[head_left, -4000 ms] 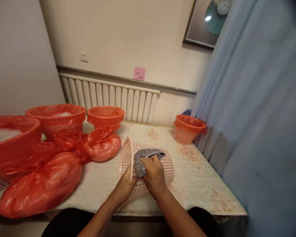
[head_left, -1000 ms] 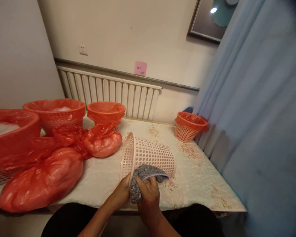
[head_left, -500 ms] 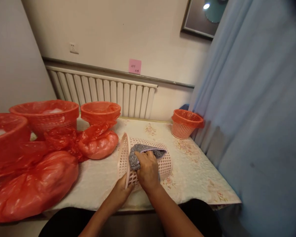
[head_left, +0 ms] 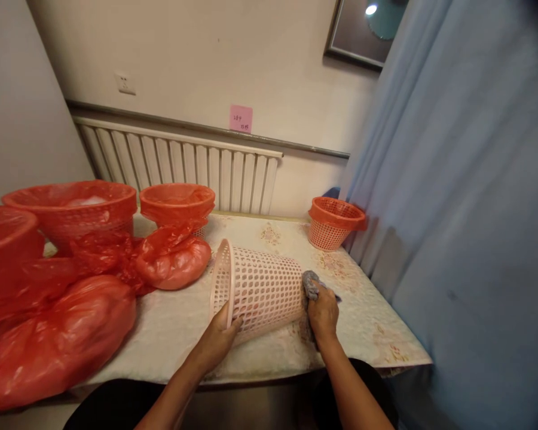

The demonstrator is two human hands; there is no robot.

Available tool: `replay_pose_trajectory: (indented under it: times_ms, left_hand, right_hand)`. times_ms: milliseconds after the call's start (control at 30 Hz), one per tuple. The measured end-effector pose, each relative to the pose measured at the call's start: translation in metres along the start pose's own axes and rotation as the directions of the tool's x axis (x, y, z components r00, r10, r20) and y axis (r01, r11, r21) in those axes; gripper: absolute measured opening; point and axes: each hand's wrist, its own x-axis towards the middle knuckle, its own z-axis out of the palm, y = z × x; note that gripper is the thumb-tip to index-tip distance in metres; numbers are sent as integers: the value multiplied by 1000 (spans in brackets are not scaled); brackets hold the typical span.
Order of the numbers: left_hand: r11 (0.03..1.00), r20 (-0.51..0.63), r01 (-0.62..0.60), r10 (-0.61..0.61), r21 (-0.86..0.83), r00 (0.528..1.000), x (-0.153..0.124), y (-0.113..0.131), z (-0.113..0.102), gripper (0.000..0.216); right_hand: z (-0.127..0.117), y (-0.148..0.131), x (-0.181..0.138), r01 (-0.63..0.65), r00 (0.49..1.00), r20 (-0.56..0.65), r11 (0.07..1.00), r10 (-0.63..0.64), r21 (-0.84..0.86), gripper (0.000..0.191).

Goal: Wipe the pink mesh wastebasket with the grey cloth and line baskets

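A pale pink perforated plastic basket (head_left: 262, 286) lies on its side on the table, its open rim facing left. My left hand (head_left: 219, 339) grips that rim at its lower edge. My right hand (head_left: 323, 310) is closed on a grey cloth (head_left: 311, 285) and presses it against the basket's bottom end on the right.
The table has a cream floral cover (head_left: 363, 316). Tied red plastic bags (head_left: 173, 263) and red-lined baskets (head_left: 178, 203) crowd its left side. A small orange basket (head_left: 334, 222) stands at the back right. A blue curtain (head_left: 466, 209) hangs close on the right, a radiator (head_left: 183, 170) behind.
My right hand has carried the grey cloth from the basket's side wall near the rim to its bottom end on the right. The left hand still holds the rim.
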Motion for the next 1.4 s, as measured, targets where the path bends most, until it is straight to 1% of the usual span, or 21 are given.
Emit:
replay_pose_trajectory:
  times_ms: [67, 133, 200, 233, 300, 333, 400, 467, 633, 700, 800, 900, 967, 1033, 1100, 1167, 1233, 1300, 1367, 1400]
  left_hand:
    - [1000, 0, -2, 2, 1, 1000, 2, -1, -1, 49]
    - [1000, 12, -10, 10, -12, 1000, 2, -2, -1, 49]
    - [999, 33, -23, 24, -43, 999, 1, -3, -1, 48]
    - [997, 47, -33, 36, -64, 998, 0, -4, -1, 48]
    - [994, 66, -60, 66, -94, 996, -2, -5, -1, 48]
    - [993, 71, -74, 81, -93, 994, -3, -6, -1, 49]
    - [994, 71, -91, 96, -67, 993, -7, -9, -1, 49]
    - [995, 68, -84, 87, -46, 994, -10, -15, -1, 48]
    - [994, 110, -95, 101, -55, 989, -24, -37, 1, 48]
    - [995, 109, -94, 98, -40, 989, -27, -41, 2, 45]
    - [994, 82, -70, 77, -85, 994, -25, -34, 6, 45]
    - [985, -19, -69, 67, -158, 998, -14, -10, 11, 48]
    - [976, -109, -96, 75, -197, 991, -6, 7, 14, 52]
    - [975, -124, -99, 75, -201, 989, -2, 19, 15, 56]
    - [984, -110, -71, 53, -163, 993, -2, 23, 14, 55]
    - [994, -90, -36, 26, -107, 996, -5, 21, 12, 53]
    - [998, -66, -22, 18, -65, 998, -7, 16, 9, 52]
    - [999, -46, -32, 30, -37, 998, -7, 12, 7, 50]
    - [999, -27, -36, 35, -19, 999, -5, 8, 5, 49]
    - [999, -16, -36, 36, -11, 999, -4, 7, 4, 49]
  right_hand:
    - [3, -7, -14, -3, 1000, -28, 1000, 4, 26, 42]
    - [4, -32, -30, 48, 997, -56, 994, -43, 96, 43]
    - [3, -66, -45, 150, 988, -67, 969, -140, 198, 46]
    - [1, -84, -51, 218, 976, -52, 944, -211, 247, 49]
    - [-4, -117, -59, 333, 938, -14, 891, -346, 309, 51]
    - [-7, -131, -60, 370, 919, 9, 871, -393, 323, 51]
    - [-12, -152, -56, 406, 894, 53, 854, -445, 325, 49]
    - [-17, -166, -44, 417, 883, 86, 856, -461, 306, 49]
    - [-21, -181, -3, 408, 889, 122, 884, -442, 230, 49]
    - [-22, -183, 7, 401, 890, 140, 892, -433, 207, 49]
    - [-24, -183, 5, 411, 882, 163, 891, -442, 190, 46]
    - [-27, -179, -8, 423, 878, 154, 885, -454, 195, 44]
    - [-29, -174, -16, 436, 874, 137, 876, -467, 204, 42]
    - [-28, -163, -18, 454, 866, 124, 866, -484, 210, 42]
    - [-25, -144, -13, 461, 865, 112, 863, -489, 206, 46]
    - [-21, -116, -4, 430, 887, 101, 885, -451, 178, 47]
    - [-17, -82, 7, 344, 930, 93, 931, -356, 119, 46]
    - [-13, -49, 14, 200, 977, 63, 979, -203, 45, 45]
    - [-11, -25, 13, 106, 993, 46, 994, -105, -3, 44]
    - [-11, -18, 10, 74, 997, 33, 997, -73, -17, 44]
